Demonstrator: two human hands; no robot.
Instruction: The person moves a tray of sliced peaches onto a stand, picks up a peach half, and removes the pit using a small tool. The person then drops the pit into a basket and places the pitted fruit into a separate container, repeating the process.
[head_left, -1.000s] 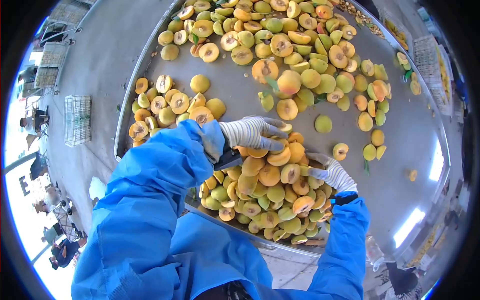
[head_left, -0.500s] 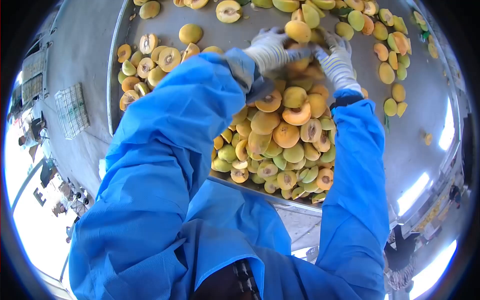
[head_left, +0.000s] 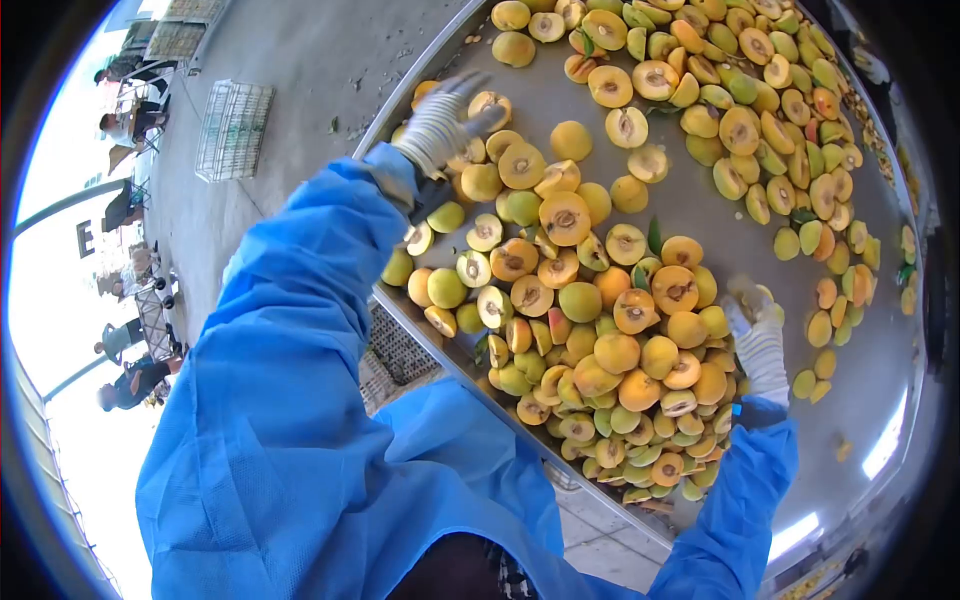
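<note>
Halved yellow-green fruit (head_left: 617, 353) lies heaped on a metal table (head_left: 700, 232) with a raised rim. My left hand (head_left: 440, 122), in a striped white glove, is over the table's left edge beside several halves, its fingers spread and nothing held. At the right side of the heap is my right hand (head_left: 757, 325), gloved as well; its fingers are blurred and partly curled next to the fruit, and whether they hold a piece cannot be made out. Blue sleeves cover both my arms.
A second large spread of halved fruit (head_left: 745, 130) covers the table's far right. A wire crate (head_left: 234, 130) stands on the floor at the left. Dark crates (head_left: 400, 345) are below the near edge. Several people sit or stand far left.
My hands were close together above the heap and have moved apart, left hand to the left edge, right hand down and right. The view has turned, and the heap is spread wider leftward.
</note>
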